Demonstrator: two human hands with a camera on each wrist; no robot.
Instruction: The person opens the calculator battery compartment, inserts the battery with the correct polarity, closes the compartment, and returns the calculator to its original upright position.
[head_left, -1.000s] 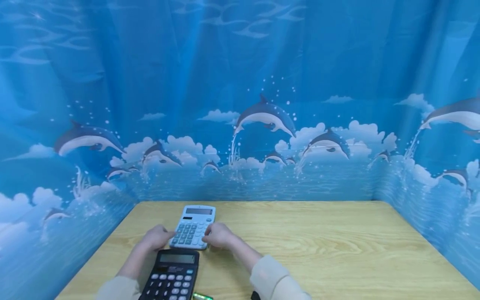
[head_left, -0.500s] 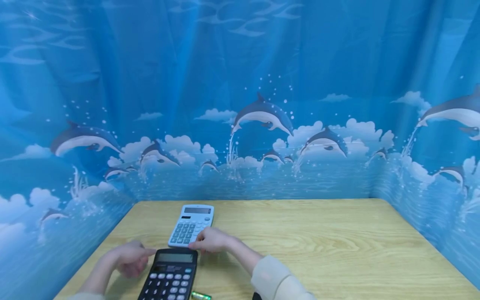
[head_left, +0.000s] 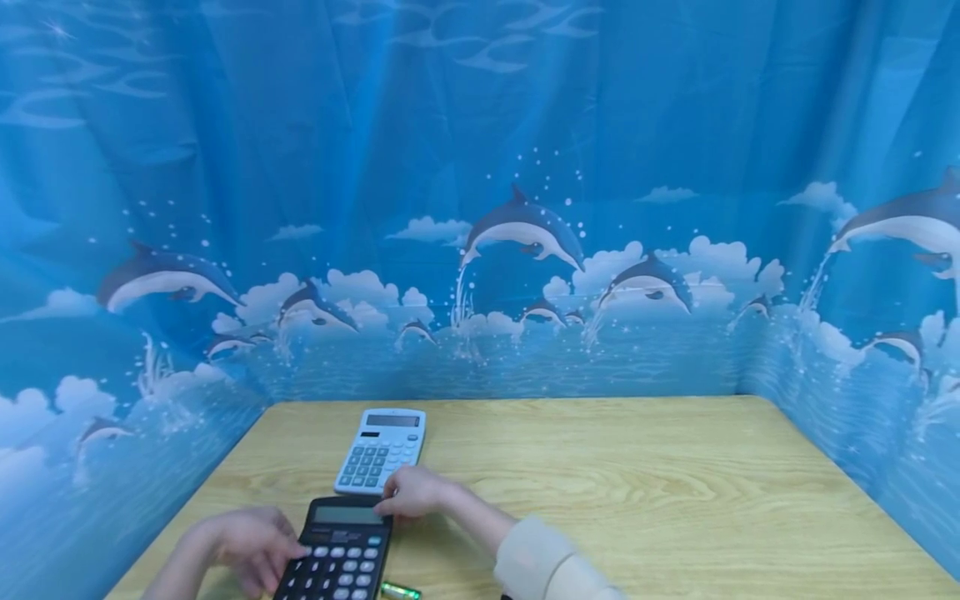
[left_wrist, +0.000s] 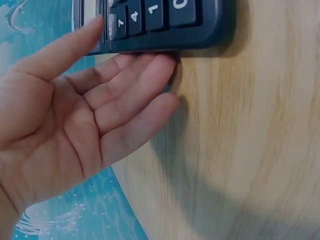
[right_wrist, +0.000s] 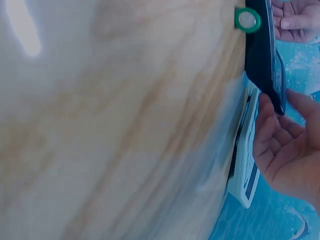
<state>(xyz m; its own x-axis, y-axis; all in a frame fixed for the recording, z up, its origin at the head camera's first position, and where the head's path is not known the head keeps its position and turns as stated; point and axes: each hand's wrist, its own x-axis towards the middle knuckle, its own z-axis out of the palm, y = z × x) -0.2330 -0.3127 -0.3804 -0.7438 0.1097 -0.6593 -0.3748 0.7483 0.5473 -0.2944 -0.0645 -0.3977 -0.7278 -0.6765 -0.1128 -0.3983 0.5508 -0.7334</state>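
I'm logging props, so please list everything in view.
Black rectangular plastic calculator: 1, black, table's near left
Pale rectangular plastic calculator: 1, pale blue, beyond the black one
Green cylindrical battery: 1, green and silver, right of the black calculator
Wood-grain table: 1, light yellow, beneath the calculators
Dolphin-print cloth backdrop: 1, blue, behind and beside the table
Dark sliver: 1, black, bottom edge, unidentifiable
Cuffed sleeve: 1, cream, right arm
Left grip: 1, bare, black calculator's left edge
Right grip: 1, bare, pinching black calculator's top right corner
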